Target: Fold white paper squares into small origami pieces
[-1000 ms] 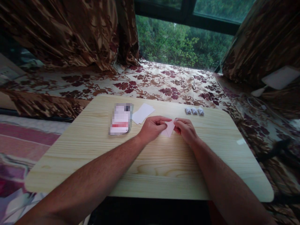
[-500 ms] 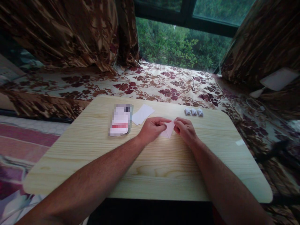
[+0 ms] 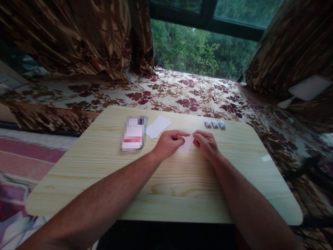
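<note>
A folded piece of white paper with a pointed lower corner and a crease down it is held between my two hands, above the middle of the table. My left hand pinches its left side between thumb and fingers. On the opposite side, my right hand has its fingertips closed on the upper right corner. The fingers cover part of the paper's upper edge. Beyond my left hand lie a few flat white sheets, overlapping. Three small folded paper pieces with raised points sit in a row past my right hand.
Left of the sheets lies a pixelated rectangular item with a red band. The light wooden table has rounded corners and carries a small white patch at right. A flower-patterned ledge and window stand behind, with a white lamp at right.
</note>
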`<state>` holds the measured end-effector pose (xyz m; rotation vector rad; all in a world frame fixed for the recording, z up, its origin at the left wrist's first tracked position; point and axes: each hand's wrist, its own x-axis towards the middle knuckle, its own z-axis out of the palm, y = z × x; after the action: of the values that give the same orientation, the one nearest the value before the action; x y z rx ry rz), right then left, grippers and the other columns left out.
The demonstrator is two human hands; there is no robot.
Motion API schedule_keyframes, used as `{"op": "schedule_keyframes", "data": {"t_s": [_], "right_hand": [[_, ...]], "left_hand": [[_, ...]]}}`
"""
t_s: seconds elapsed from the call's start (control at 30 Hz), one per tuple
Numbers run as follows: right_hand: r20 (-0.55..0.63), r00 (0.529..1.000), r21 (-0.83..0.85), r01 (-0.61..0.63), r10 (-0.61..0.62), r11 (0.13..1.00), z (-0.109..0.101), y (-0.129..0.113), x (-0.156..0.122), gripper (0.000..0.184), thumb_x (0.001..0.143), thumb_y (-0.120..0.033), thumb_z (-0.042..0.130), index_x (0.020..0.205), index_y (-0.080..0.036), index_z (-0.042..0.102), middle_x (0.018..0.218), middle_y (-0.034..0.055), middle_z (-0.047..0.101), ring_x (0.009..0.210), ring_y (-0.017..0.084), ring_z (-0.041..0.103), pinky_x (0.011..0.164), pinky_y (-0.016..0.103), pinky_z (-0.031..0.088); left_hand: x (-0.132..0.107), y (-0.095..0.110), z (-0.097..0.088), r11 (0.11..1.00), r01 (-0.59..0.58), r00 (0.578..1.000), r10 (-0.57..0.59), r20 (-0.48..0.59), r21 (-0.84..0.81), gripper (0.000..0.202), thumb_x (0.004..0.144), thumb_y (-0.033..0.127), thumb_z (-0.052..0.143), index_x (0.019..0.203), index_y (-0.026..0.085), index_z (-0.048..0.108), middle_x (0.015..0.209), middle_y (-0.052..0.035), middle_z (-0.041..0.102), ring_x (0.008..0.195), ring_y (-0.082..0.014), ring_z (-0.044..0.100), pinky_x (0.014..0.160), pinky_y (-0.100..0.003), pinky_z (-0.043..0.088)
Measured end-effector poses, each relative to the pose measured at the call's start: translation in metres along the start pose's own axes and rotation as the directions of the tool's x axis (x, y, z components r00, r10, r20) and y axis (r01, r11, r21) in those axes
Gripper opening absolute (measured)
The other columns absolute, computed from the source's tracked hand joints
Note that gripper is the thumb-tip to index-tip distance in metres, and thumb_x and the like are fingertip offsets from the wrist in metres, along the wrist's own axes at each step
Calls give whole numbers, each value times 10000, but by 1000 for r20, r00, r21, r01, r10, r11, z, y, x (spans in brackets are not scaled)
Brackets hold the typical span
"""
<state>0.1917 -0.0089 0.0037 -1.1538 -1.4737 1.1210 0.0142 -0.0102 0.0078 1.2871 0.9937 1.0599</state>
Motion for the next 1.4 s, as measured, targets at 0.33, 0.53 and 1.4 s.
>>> {"op": "schedule_keyframes", "data": {"t_s": [0.33,0.53,1.4], "right_hand": [[-14,1000,-64,17,-18,998,1,0,-2,358,873,-287,525,530,-184,527,482,-27,498,460,93,405,469,251,293],[-47,998,-136,33,-40,990,2,2,0,319,837,-284,575,538,-182,532,485,-36,503,456,87,404,470,244,292],[-52,987,-103,143,-149,984,9,9,-3,116,803,-277,664,764,-171,691,566,-39,542,509,91,421,490,245,290]], "left_hand": [[2,-2,-1,1000,-14,1000,14,1,23,344,701,202,670,1021,127,769,545,48,531,431,-36,340,422,-200,224],[2,1,-2,1000,-20,1000,20,-4,21,378,715,252,703,1066,120,744,548,52,530,439,-40,344,431,-205,227],[4,-1,-2,1000,23,998,-22,-60,13,314,692,193,664,984,126,758,498,65,484,439,-49,358,441,-198,233]]}}
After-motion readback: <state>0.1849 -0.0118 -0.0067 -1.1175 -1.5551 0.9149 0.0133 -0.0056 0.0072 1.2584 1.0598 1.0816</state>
